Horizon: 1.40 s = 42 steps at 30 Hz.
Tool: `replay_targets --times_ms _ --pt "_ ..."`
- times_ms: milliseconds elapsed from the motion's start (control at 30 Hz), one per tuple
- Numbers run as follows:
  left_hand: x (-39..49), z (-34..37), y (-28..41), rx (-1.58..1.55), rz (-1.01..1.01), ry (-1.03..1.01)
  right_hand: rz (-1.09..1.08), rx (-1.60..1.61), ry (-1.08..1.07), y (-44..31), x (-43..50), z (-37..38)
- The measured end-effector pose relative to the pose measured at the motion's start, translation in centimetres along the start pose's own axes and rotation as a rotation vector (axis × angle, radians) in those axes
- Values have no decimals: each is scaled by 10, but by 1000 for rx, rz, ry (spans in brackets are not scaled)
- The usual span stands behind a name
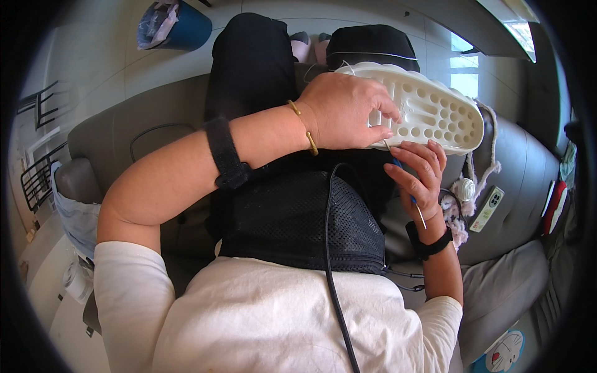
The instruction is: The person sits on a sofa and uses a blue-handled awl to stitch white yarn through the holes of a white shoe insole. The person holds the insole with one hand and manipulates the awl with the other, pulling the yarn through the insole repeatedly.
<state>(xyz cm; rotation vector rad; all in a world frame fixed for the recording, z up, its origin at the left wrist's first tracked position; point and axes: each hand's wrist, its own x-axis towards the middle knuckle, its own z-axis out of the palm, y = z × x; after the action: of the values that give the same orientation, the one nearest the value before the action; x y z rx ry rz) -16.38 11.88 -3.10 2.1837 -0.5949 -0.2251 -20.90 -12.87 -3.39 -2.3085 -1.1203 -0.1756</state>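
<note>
My left hand (347, 109), with a gold bangle at its wrist, lies over one end of a white shoe sole (431, 112) with many round hollows, its fingers bent onto the inner face. The thumb rests at the near edge of the sole. A thin pale thread (346, 65) loops beside the far edge. In my right hand (417, 170) is a slim hook tool with a blue handle (413, 199), slanting between the fingers. Its metal shaft reaches the sole's edge by my left thumb; the tip is too small to make out.
Fluffy yarn (494, 135) and a white rose-shaped piece (465, 189) lie on the grey sofa (522, 163), near a phone (487, 209). A black cable (329, 233) crosses my front. A blue bin (189, 28) stands on the floor beyond my knees.
</note>
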Motion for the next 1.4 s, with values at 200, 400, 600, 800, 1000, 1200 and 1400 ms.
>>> replay_targets --times_ms 200,400,600,800,1000,1200,1400 --pt "-1 -2 8 68 -82 36 -27 -69 -20 -1 -3 2" --pt "-4 10 2 293 46 37 -50 -90 9 5 -9 9" --pt "1 14 -7 233 22 14 -66 -49 41 12 -9 13" --pt "5 10 -2 42 -50 33 36 122 8 16 -6 0" --pt "9 -2 0 -3 -60 -192 160 313 0 18 -7 -12" --pt "10 -4 0 -2 -56 -250 201 383 -47 21 2 -26" --pt "9 1 4 83 -52 -257 203 437 -174 27 21 -47"
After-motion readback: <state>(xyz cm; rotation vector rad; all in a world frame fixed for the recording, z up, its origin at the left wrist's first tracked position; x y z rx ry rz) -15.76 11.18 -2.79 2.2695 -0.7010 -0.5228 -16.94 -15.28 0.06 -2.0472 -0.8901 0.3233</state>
